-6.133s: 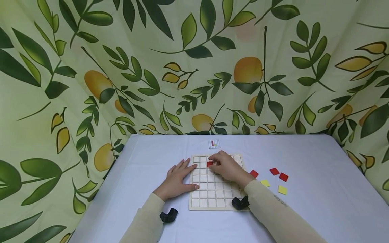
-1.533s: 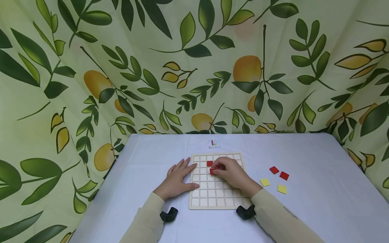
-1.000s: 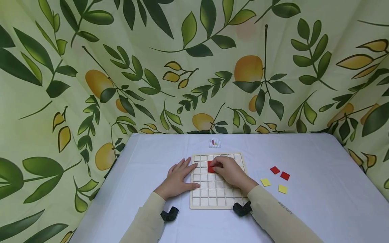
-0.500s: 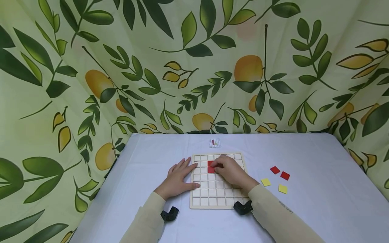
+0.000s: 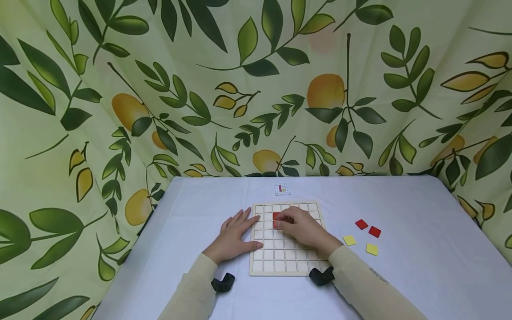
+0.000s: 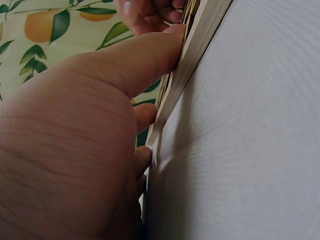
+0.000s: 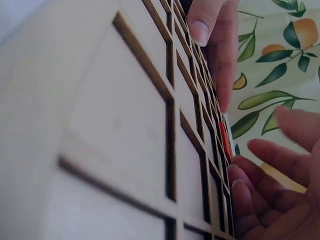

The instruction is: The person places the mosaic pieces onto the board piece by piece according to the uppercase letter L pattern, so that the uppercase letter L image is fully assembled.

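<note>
In the head view, a wooden grid board (image 5: 280, 254) lies on the table. Two red square tiles sit one below the other in its third column: the upper tile (image 5: 276, 215) and the lower tile (image 5: 276, 225), both partly covered by my right hand (image 5: 300, 226). Its fingertips touch the lower tile, which lies in its cell; the right wrist view shows these fingers (image 7: 270, 200) loosely bent beside a red tile (image 7: 226, 140). My left hand (image 5: 234, 238) rests spread at the board's left edge. Close up in the left wrist view, its thumb (image 6: 145, 57) presses the board's rim.
Right of the board lie two loose red tiles (image 5: 362, 224) and two yellow tiles (image 5: 350, 240). A small printed grid card (image 5: 282, 189) with coloured squares lies behind the board. A leaf-patterned curtain (image 5: 264, 111) hangs past the table's far edge.
The first red tile was at my right fingers earlier. A second red tile has left the group at the right and now sits in the cell below it. My left hand has stayed put.
</note>
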Available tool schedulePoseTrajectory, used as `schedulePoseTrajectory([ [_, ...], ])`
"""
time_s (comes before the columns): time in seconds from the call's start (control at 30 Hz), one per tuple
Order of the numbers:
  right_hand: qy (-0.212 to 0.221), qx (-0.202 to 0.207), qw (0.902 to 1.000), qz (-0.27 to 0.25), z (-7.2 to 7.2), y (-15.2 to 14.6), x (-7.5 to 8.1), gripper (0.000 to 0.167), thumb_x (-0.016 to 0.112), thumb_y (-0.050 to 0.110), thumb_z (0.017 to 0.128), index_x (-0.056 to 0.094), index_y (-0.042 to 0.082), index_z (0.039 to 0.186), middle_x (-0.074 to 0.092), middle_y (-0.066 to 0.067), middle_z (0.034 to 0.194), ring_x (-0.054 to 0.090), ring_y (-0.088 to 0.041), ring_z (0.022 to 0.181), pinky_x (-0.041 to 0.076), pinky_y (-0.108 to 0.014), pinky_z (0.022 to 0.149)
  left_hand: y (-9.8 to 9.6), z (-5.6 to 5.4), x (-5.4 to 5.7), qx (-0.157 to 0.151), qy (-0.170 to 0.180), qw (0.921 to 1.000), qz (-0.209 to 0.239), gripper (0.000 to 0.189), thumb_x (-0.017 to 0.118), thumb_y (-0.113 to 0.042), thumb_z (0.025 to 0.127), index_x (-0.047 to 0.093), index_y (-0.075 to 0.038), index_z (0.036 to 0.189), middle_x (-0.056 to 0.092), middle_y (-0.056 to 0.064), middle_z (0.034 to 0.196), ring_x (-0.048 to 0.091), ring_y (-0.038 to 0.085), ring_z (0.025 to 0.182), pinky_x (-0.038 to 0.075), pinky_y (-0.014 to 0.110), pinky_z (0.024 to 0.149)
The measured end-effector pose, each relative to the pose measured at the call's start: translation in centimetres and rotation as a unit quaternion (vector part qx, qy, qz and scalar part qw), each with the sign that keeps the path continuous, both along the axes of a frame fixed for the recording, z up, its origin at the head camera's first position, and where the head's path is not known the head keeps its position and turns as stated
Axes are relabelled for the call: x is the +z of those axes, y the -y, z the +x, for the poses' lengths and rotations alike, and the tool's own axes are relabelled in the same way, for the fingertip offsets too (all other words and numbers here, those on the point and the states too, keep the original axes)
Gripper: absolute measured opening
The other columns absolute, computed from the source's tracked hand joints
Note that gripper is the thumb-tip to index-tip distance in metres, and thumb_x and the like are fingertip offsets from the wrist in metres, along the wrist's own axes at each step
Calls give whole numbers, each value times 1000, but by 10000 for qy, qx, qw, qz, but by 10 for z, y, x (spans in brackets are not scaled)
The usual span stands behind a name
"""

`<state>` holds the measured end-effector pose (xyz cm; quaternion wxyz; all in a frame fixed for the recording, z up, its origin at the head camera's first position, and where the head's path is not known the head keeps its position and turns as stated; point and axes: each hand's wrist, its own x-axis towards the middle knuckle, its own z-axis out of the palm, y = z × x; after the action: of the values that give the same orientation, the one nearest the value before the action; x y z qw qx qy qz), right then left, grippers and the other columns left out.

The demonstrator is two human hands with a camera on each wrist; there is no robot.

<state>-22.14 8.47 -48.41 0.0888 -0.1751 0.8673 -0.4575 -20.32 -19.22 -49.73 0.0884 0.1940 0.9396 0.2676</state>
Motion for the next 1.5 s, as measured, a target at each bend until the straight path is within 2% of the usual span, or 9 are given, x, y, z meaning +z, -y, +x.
schedulePoseTrajectory([
  [0.2,731,-142,9937,-839,7,-8,10,53,52,55,114,72,13,140,70,-5,123,65,-25,110,55,-48,96,-1,1,0,7,-21,10000,55,91,75,-68,91,49,-25,167,19,2,180,9,27,166,5,61,127],
  [0.3,827,-63,9898,-1159,9,-13,14,61,44,57,115,66,9,146,70,-8,128,66,-27,116,54,-49,102,-1,1,0,20,-2,10000,44,92,75,-69,91,49,-25,167,19,2,180,9,28,166,5,61,127],
  [0.43,691,79,9881,-1370,11,-22,19,65,35,55,118,60,5,151,70,-9,130,68,-28,115,54,-48,103,-1,1,0,61,40,10000,-22,92,74,-70,91,48,-26,168,18,0,180,7,26,166,4,60,128],
  [0.63,576,93,9856,-1584,16,-41,25,68,26,54,119,57,6,155,69,-8,133,69,-28,116,55,-45,102,-2,0,-2,50,-42,10000,37,92,76,-68,91,49,-23,167,21,3,180,9,28,166,6,62,127],
  [0.97,41,51,9840,-1779,25,-75,27,63,25,44,121,55,1,155,68,-15,135,67,-35,120,56,-43,101,-4,1,-1,99,7,9999,24,92,78,-67,90,49,-24,167,20,2,180,8,27,166,6,61,127],
  [1.17,-38,11,9813,-1924,29,-97,26,64,21,41,121,52,-4,155,66,-20,137,65,-38,123,55,-39,102,-3,1,0,95,-12,9999,58,92,78,-66,90,50,-23,166,21,2,180,9,28,166,6,63,127],
  [1.5,-292,-290,9795,-1972,36,-134,24,65,17,40,121,50,-5,155,62,-25,138,62,-30,125,51,-30,100,-4,1,-2,113,-36,9999,101,93,78,-67,90,49,-23,167,21,2,180,9,28,166,5,63,127],
])
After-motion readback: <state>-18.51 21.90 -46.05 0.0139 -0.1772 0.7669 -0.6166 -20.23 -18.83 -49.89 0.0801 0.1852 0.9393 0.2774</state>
